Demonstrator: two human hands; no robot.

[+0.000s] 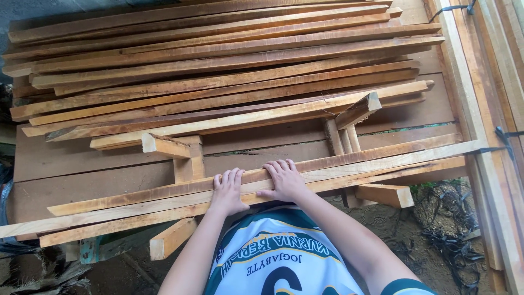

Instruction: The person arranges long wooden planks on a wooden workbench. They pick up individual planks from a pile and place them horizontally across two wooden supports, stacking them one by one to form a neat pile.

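Note:
Several long, thin wooden slats (349, 166) lie side by side across short cross blocks right in front of me. My left hand (227, 191) rests palm down on these near slats, fingers pointing away from me. Beside it, my right hand (284, 180) presses flat on the same slats, thumb hooked over their near edge. Neither hand grips anything. A bigger pile of similar slats (218, 76) is stacked behind, on wide boards.
Short wooden support blocks (170, 237) (385, 195) stick out under the near slats. Bundled planks (491, 109) with black straps run along the right side. Tangled black strapping (453, 229) lies on the dirt ground at the lower right.

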